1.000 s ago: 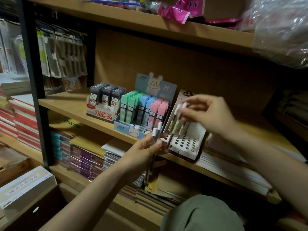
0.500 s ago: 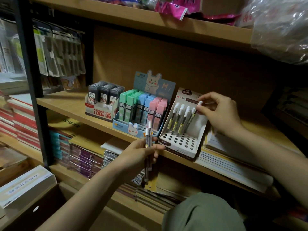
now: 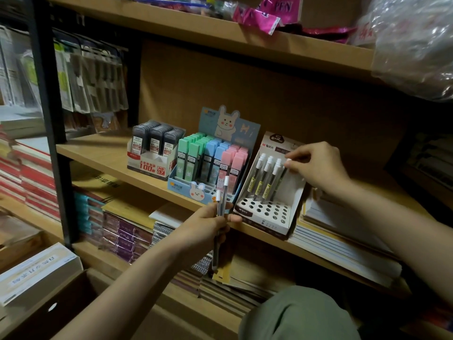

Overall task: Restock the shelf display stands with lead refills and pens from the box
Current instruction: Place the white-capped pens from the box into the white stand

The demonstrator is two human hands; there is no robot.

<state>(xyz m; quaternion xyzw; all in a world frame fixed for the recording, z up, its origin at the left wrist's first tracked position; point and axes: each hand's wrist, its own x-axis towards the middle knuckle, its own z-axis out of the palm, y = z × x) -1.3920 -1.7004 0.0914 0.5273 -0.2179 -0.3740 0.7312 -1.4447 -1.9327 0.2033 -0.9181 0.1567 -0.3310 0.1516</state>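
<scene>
Two white-capped pens (image 3: pixel 220 207) stand upright in your left hand (image 3: pixel 208 228), which is clenched around their barrels in front of the shelf edge (image 3: pixel 103 159), just below the rabbit display stand (image 3: pixel 213 165) of green, blue and pink lead refill cases. Your right hand (image 3: pixel 318 165) pinches the white cap of a fourth pen (image 3: pixel 284 171) at the right end of a row in the white pen display stand (image 3: pixel 267 190); three pens (image 3: pixel 263 179) already stand in its back holes, and the front rows of holes are open. That stand sits on the middle shelf, touching the rabbit stand's right side. Further left is a black lead refill box (image 3: pixel 154 149) marked 100. Notebooks (image 3: pixel 127 231) are stacked on the shelf below.
</scene>
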